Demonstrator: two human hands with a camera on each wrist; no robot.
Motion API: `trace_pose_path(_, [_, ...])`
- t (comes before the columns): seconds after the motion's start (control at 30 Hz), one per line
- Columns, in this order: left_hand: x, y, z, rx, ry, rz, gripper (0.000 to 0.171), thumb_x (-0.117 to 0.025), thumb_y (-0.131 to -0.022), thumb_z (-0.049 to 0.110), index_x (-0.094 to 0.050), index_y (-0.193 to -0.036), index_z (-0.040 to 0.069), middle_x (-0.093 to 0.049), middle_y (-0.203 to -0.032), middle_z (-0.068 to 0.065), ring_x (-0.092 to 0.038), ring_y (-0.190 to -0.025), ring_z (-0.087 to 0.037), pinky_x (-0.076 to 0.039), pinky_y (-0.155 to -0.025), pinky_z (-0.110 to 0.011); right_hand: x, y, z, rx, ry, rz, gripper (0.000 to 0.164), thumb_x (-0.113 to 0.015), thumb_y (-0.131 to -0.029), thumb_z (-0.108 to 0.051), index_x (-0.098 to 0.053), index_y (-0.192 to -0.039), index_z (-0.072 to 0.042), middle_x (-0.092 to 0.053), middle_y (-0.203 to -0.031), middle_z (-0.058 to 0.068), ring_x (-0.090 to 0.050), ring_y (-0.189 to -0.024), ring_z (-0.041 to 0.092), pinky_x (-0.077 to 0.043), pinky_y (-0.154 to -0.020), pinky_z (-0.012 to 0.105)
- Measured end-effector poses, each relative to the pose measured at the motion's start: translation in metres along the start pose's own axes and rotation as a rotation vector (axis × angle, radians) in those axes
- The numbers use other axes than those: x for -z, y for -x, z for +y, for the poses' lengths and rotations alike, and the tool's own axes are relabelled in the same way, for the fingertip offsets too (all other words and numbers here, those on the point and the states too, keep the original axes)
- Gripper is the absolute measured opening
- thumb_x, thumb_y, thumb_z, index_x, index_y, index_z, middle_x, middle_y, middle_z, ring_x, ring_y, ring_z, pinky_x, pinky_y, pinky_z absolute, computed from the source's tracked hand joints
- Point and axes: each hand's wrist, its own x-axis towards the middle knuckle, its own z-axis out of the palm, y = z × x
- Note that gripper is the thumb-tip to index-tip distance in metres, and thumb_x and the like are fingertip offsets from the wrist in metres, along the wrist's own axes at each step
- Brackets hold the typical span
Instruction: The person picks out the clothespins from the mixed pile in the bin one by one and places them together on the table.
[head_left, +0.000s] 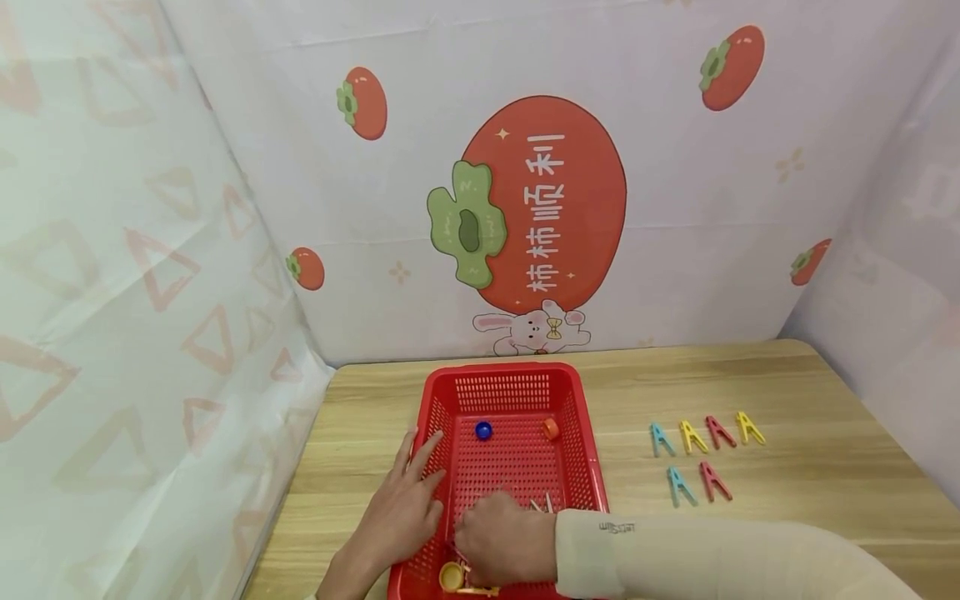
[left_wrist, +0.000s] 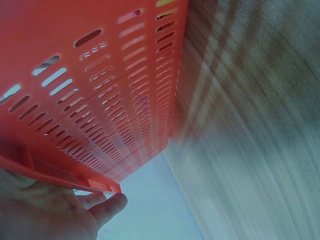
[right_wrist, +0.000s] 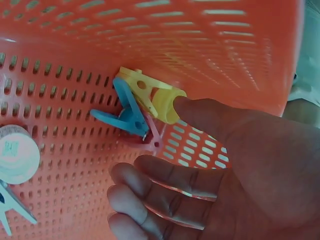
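Observation:
A red perforated basket (head_left: 491,367) stands on the table. My left hand (head_left: 405,508) rests on its left rim with fingers stretched out. My right hand (head_left: 506,540) reaches down inside, its fingers apart and loosely bent. In the right wrist view, the thumb is right by a yellow cap (right_wrist: 167,105), overlapping its edge. Beside the cap lie a yellow clothespin (right_wrist: 141,86), a blue clothespin (right_wrist: 131,119) and a pink clothespin (right_wrist: 154,137), bunched together. Nothing shows between the right thumb and fingers.
Inside the basket are also a blue cap (head_left: 483,431), an orange cap (head_left: 551,428), a white round piece (right_wrist: 19,155) and a white clothespin (right_wrist: 14,207). Several clothespins, among them a yellow clothespin (head_left: 693,437), lie in two rows on the wooden table (head_left: 810,417).

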Motion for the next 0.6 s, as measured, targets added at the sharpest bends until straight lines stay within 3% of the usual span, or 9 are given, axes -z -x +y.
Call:
trace_pose_path(0.2, [0.0, 0.0, 0.001, 0.013, 0.012, -0.004, 0.034, -0.072, -0.096, 0.011, -0.078, -0.124, -0.006, -0.038, -0.175, -0.015, -0.014, -0.169, -0.046, -0.032, -0.133, -0.059, -0.006, -0.002, -0.006, 0.007, 0.001, -0.052, 0.032, -0.075, -0.093, -0.065, -0.077, -0.111, -0.038, -0.075, -0.086, -0.015, -0.059, -0.062, 0.006, -0.067, -0.067, 0.027])
trace_pose_path(0.43, [0.0, 0.0, 0.001, 0.024, 0.022, -0.009, 0.034, -0.071, -0.095, 0.01, -0.078, -0.125, -0.005, -0.037, -0.175, -0.014, -0.013, -0.169, -0.045, -0.032, -0.133, -0.059, -0.013, -0.006, -0.015, 0.008, 0.033, -0.029, 0.018, -0.075, -0.098, -0.054, -0.08, -0.103, -0.037, -0.073, -0.081, -0.017, -0.056, -0.057, 0.005, -0.063, -0.059, 0.023])
trace_pose_path(0.6, [-0.001, 0.0, 0.0, 0.02, 0.021, -0.007, 0.034, -0.072, -0.095, 0.011, -0.078, -0.125, -0.005, -0.037, -0.175, -0.015, -0.013, -0.169, -0.046, -0.033, -0.133, -0.06, -0.013, -0.007, -0.014, -0.012, 0.045, -0.05, 0.02, -0.079, -0.094, -0.054, -0.079, -0.105, -0.038, -0.071, -0.078, -0.015, -0.056, -0.056, 0.006, -0.064, -0.059, 0.024])
